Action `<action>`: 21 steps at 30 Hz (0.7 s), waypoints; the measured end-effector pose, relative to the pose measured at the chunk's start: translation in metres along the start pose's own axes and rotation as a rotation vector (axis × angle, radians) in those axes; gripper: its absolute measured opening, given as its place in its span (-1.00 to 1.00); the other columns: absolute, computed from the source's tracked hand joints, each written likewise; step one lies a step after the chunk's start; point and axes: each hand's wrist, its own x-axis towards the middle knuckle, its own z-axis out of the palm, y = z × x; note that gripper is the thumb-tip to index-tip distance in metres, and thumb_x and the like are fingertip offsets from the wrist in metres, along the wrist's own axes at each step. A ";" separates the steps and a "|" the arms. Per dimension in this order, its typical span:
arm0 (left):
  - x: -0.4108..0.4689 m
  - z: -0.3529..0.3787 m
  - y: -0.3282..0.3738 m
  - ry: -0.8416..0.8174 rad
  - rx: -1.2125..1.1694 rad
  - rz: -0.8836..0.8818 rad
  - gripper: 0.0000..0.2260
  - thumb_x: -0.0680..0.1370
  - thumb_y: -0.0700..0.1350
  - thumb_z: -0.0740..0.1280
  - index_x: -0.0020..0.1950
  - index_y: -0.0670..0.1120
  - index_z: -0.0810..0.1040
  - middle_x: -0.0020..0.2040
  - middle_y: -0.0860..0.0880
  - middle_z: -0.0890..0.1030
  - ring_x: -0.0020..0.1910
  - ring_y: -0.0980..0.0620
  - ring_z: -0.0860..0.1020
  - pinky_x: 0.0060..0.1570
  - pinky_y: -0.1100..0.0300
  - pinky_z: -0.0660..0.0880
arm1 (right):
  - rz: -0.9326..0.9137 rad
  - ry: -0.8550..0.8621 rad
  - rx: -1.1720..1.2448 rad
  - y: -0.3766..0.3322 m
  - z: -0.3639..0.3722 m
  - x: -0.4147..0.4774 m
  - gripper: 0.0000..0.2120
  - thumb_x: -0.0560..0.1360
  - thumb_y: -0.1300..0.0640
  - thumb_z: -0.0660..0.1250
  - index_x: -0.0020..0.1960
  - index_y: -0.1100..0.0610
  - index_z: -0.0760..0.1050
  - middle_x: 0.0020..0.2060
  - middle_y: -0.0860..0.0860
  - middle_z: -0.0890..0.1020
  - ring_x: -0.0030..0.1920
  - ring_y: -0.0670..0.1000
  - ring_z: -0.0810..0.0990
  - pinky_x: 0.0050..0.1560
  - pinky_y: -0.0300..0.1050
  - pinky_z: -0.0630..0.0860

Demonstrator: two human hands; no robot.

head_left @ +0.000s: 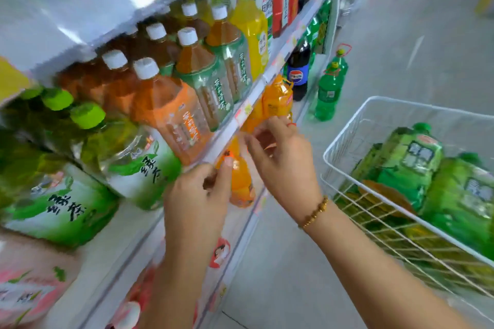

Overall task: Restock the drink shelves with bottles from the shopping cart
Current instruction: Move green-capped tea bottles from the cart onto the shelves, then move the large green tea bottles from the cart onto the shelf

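Both arms reach out from the bottom. Left hand [196, 192] pinches an orange drink bottle [240, 179] by its neck, likely to slide it onto the lower shelf [242, 224]. Right hand [280, 157] has curled fingers just beside it; I cannot tell if they grip. Right of the fingers, green bottles [409, 163] wait in the white cart [347, 141].

Glossy clear plastic bottles [171, 112]; white wire cart [347, 139]; smooth matt floor [401, 43].
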 end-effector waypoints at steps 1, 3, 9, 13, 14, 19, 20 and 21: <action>0.005 0.011 0.014 -0.064 -0.068 0.030 -0.47 0.45 0.26 0.13 -0.40 -0.19 0.46 -0.49 -0.09 0.54 -0.41 -0.10 0.53 -0.28 0.04 0.42 | 0.065 0.039 -0.031 0.005 -0.023 0.005 -0.92 0.46 0.13 0.32 -0.15 0.14 0.49 -0.24 0.02 0.53 -0.21 0.03 0.54 -0.20 0.00 0.52; 0.013 0.039 0.038 -0.226 -0.204 0.027 -0.52 0.41 0.26 0.16 -0.33 -0.16 0.49 -0.43 -0.06 0.60 -0.37 -0.03 0.58 -0.25 0.09 0.47 | 0.210 0.126 -0.118 0.023 -0.072 0.009 -0.91 0.46 0.17 0.35 -0.05 0.14 0.51 -0.15 0.01 0.55 -0.10 0.05 0.56 -0.05 -0.06 0.51; 0.013 0.130 0.097 -0.740 -0.308 0.147 -0.71 0.45 -0.01 0.35 0.12 -0.08 0.56 0.05 -0.04 0.62 0.03 0.02 0.59 0.06 0.17 0.51 | 0.884 0.215 -0.590 0.093 -0.201 -0.014 -0.60 0.45 0.25 0.35 0.23 0.37 0.38 0.09 0.36 0.49 0.15 0.31 0.42 0.12 0.03 0.34; 0.015 0.170 0.121 -1.002 -0.077 0.048 -0.55 0.49 -0.06 0.38 0.34 -0.15 0.42 0.29 -0.10 0.52 0.26 -0.01 0.49 0.20 0.25 0.34 | 1.375 -0.069 -0.479 0.110 -0.222 -0.043 -0.69 0.50 0.16 0.25 0.19 0.28 0.43 0.15 0.24 0.53 0.15 0.20 0.51 0.06 -0.10 0.43; 0.016 0.178 0.129 -1.050 -0.047 0.025 -0.50 0.49 -0.03 0.38 0.37 -0.15 0.39 0.32 -0.09 0.48 0.30 -0.02 0.46 0.23 0.22 0.33 | 1.388 -0.140 -0.526 0.112 -0.222 -0.047 -0.69 0.52 0.19 0.22 0.22 0.28 0.40 0.18 0.24 0.52 0.18 0.18 0.49 0.10 -0.10 0.43; 0.018 0.220 0.153 -1.185 0.020 -0.214 -0.41 0.40 0.06 0.47 0.32 -0.17 0.40 0.27 -0.11 0.51 0.22 -0.08 0.50 0.17 0.15 0.43 | 1.483 -0.134 -0.453 0.136 -0.220 -0.043 -0.35 0.52 0.15 0.19 0.50 0.27 -0.02 0.26 0.30 0.39 0.23 0.20 0.45 0.18 0.04 0.47; 0.021 0.228 0.158 -1.195 -0.001 -0.265 -0.47 0.37 0.06 0.49 0.23 -0.16 0.44 0.20 -0.09 0.56 0.12 -0.06 0.54 0.09 0.16 0.46 | 1.507 -0.120 -0.432 0.143 -0.222 -0.039 -0.30 0.51 0.11 0.19 0.52 0.22 -0.07 0.26 0.31 0.37 0.26 0.21 0.41 0.18 0.07 0.48; 0.024 0.235 0.162 -1.209 -0.029 -0.318 -0.52 0.36 0.05 0.51 0.15 -0.14 0.47 0.14 -0.05 0.58 0.03 -0.03 0.54 0.05 0.18 0.47 | 1.530 -0.108 -0.411 0.148 -0.222 -0.037 -0.28 0.50 0.09 0.20 0.53 0.18 -0.09 0.27 0.32 0.36 0.32 0.22 0.34 0.21 0.07 0.45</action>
